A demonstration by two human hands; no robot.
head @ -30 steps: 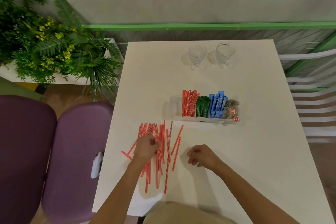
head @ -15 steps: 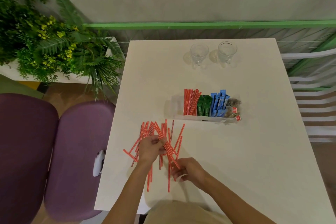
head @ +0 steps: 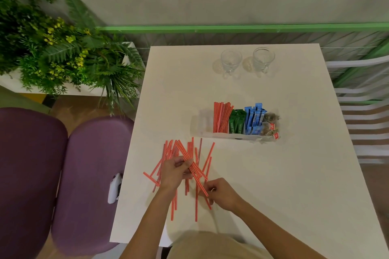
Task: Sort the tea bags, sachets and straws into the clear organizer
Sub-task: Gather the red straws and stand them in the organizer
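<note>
1. Surface: a white rectangular worktop (head: 273,174), matte, set against a grey wall with a green rail (head: 231,28) along its base.
2. Surroundings: leafy plants (head: 63,52) with yellow flowers stand at far left. Two purple chairs (head: 27,164) sit along the left edge, and the nearer one carries one small white object (head: 114,188). One white slatted chair (head: 366,128) stands at right.
3. Glasses (head: 231,63): two, clear, upright, side by side near the far edge, well apart from everything else.
4. Clear organizer (head: 202,124): one, at mid-worktop. Left to right it holds sorted straws (head: 221,116), green sachets (head: 237,121), blue sachets (head: 254,119) and tea bags (head: 270,125), four groups in all. At least two red tags show on the tea bags. Counts within each group cannot be told.
5. Loose straws (head: 172,149): red, lying fanned and overlapping on the worktop just in front of the organizer. There are well over twenty, too crossed for a firm count.
6. Left hand (head: 175,172): fingers clenched round a slanting bunch of the loose straws, at mid-length.
7. Right hand (head: 223,194): fingers curled, pinching the near ends of that bunch.
</note>
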